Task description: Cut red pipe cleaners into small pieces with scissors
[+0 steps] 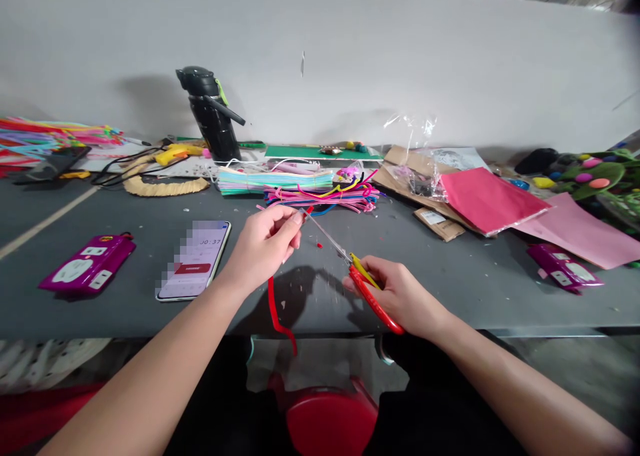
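Between thumb and fingers, my left hand (pixel 273 243) pinches a red pipe cleaner (pixel 273 306), whose long tail hangs down past the table edge. Its short red end pokes out above the fingertips. My right hand (pixel 400 293) is wrapped round the red and yellow handles of a pair of scissors (pixel 373 296). The scissor blades point up and left, with their tips at the pipe cleaner's short end by my left fingertips. A small red snippet (pixel 319 245) lies on the table below the blades.
A phone (pixel 195 259) showing a timer and a purple packet (pixel 90 264) lie at left. Bundled pipe cleaners (pixel 325 197) sit behind my hands, near a black bottle (pixel 213 119). Red sheets (pixel 490 199) and another purple packet (pixel 565 267) are at right.
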`<action>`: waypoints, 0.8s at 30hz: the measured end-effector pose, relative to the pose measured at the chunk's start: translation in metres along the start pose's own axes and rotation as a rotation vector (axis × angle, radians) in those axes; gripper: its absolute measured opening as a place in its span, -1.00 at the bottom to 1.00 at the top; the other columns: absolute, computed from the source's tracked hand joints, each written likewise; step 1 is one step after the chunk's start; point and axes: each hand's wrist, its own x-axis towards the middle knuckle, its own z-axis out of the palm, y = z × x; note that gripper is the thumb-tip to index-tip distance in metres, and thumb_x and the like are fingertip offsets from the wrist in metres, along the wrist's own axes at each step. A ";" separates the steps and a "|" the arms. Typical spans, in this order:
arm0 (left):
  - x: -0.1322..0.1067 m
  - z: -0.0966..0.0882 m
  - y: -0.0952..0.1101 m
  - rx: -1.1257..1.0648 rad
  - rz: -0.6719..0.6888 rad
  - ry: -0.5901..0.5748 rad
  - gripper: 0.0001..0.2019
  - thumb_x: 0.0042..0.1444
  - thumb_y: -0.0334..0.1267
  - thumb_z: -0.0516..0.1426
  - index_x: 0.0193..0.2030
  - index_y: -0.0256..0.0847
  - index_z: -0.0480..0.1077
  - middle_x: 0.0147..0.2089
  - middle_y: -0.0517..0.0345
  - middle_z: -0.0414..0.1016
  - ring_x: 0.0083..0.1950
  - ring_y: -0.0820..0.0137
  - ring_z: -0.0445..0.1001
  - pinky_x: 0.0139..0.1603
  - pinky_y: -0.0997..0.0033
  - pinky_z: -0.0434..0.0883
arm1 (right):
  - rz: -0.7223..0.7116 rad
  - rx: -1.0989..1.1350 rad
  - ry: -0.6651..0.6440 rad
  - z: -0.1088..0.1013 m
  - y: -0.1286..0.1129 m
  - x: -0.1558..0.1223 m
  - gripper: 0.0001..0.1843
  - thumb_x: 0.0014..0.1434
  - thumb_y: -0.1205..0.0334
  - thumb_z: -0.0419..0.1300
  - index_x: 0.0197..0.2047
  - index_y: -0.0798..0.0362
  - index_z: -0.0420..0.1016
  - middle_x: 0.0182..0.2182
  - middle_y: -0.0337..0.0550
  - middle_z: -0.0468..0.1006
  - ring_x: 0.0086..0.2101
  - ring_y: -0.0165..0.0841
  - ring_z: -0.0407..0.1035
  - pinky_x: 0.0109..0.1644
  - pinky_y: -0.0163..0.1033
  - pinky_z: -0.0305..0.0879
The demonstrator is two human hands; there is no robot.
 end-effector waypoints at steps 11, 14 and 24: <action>0.000 -0.002 0.000 0.013 -0.017 0.011 -0.71 0.24 -0.05 0.06 -0.40 -0.20 0.29 -0.52 0.23 0.31 -0.61 0.56 0.17 -0.60 0.51 0.14 | 0.010 0.003 -0.011 -0.002 -0.003 -0.001 -0.65 0.18 -0.07 0.20 -0.37 0.05 0.35 -0.52 -0.36 0.27 -0.48 -0.45 0.06 -0.45 -0.35 0.03; 0.000 -0.003 0.000 0.037 -0.016 0.010 -0.71 0.24 -0.06 0.06 -0.40 -0.21 0.30 -0.52 0.23 0.31 -0.60 0.56 0.16 -0.59 0.51 0.14 | 0.013 -0.002 -0.013 -0.002 -0.002 -0.001 -0.66 0.18 -0.07 0.20 -0.37 0.05 0.35 -0.53 -0.36 0.27 -0.48 -0.45 0.05 -0.46 -0.35 0.02; 0.001 -0.006 0.001 0.088 -0.012 -0.022 -0.74 0.25 -0.09 0.05 -0.39 -0.21 0.31 -0.52 0.23 0.30 -0.58 0.55 0.16 -0.57 0.53 0.15 | -0.004 -0.014 -0.009 -0.001 0.001 -0.001 -0.63 0.18 -0.10 0.18 -0.38 0.06 0.36 -0.54 -0.36 0.24 -0.49 -0.45 0.02 -0.47 -0.34 0.00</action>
